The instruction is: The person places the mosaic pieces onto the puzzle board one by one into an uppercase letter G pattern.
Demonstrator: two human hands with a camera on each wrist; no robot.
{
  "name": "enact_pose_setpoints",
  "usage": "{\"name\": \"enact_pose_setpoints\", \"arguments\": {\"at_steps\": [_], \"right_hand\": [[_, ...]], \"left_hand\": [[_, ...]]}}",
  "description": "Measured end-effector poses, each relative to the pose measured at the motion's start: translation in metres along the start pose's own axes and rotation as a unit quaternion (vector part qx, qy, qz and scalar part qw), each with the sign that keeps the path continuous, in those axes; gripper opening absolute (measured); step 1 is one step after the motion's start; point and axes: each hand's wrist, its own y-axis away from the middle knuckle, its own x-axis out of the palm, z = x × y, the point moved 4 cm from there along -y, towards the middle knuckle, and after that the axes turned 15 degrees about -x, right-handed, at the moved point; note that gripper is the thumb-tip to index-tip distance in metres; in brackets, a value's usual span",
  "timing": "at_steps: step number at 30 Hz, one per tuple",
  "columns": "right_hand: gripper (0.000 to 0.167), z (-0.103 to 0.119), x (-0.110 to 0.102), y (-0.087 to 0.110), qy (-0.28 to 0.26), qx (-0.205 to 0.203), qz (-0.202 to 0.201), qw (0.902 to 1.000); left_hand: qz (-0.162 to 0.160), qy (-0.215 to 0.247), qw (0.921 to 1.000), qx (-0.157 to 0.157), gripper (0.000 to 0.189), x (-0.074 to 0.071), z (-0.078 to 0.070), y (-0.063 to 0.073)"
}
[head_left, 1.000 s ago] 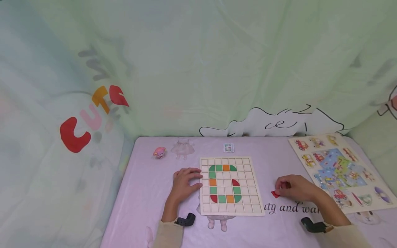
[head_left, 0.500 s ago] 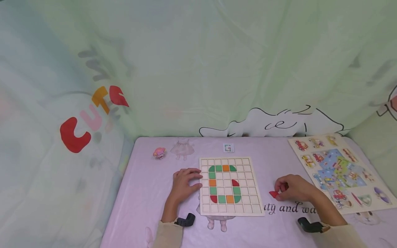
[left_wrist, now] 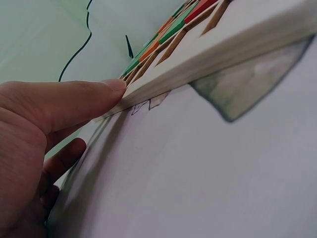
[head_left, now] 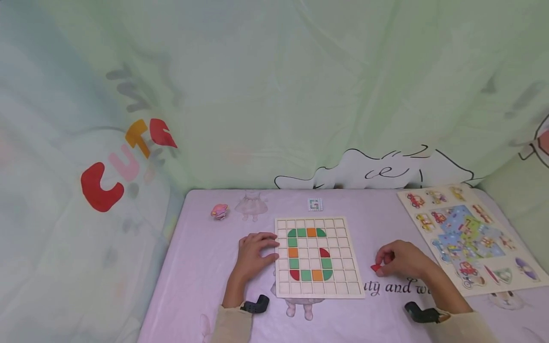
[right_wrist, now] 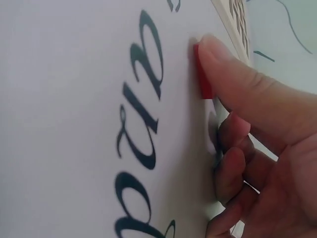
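Note:
A wooden grid board (head_left: 345,274) lies on the table, its green, orange and red tiles forming a G-like shape. My left hand (head_left: 253,252) rests at the board's left edge, fingers loosely spread; in the left wrist view, the thumb (left_wrist: 101,96) touches the board's side. To the right of the board, my right hand (head_left: 401,259) pinches a red tile (head_left: 375,268) between thumb and fingers. The right wrist view has this red tile (right_wrist: 203,79) close over the cloth, partly covered by the thumb, with the other fingers curled behind.
A small card with a G pattern (head_left: 315,204) lies behind the board. A pink figurine (head_left: 219,211) stands at the back left. On the right, a wooden vehicle puzzle (head_left: 523,283) lies at an angle. Fabric curtain (head_left: 274,119) hangs behind the table.
My right hand has drawn slightly left toward the board, bringing the pinched red tile with it. The left hand keeps its place at the board's edge.

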Motion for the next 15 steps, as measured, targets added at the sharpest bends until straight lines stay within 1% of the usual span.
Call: {"name": "enact_pose_setpoints", "arguments": {"at_steps": [2, 6, 9, 13, 15], "right_hand": [[0.020, 0.0001, 0.0010, 0.0007, -0.005, 0.005, -0.003, 1.0000], [0.021, -0.0020, 0.0036, 0.0024, -0.017, 0.011, 0.003, 0.9998], [0.023, -0.0034, 0.0042, 0.0030, -0.027, 0.002, 0.010, 0.9996], [0.023, -0.0018, 0.0032, 0.0036, -0.040, -0.020, 0.010, 0.9989], [0.023, 0.0006, 0.0034, 0.0026, -0.054, -0.033, 0.010, 0.9979]], "left_hand": [[-0.001, -0.001, 1.0000, 0.000, 0.026, -0.0002, -0.0006, 0.0002], [-0.001, 0.000, 1.0000, 0.002, 0.026, -0.0012, -0.0024, 0.0011], [-0.002, 0.000, 1.0000, 0.004, 0.026, -0.0021, -0.0033, 0.0014], [-0.004, -0.002, 1.0000, 0.005, 0.026, -0.0023, -0.0031, 0.0011], [-0.005, -0.002, 1.0000, 0.008, 0.026, -0.0020, -0.0030, 0.0012]]}}
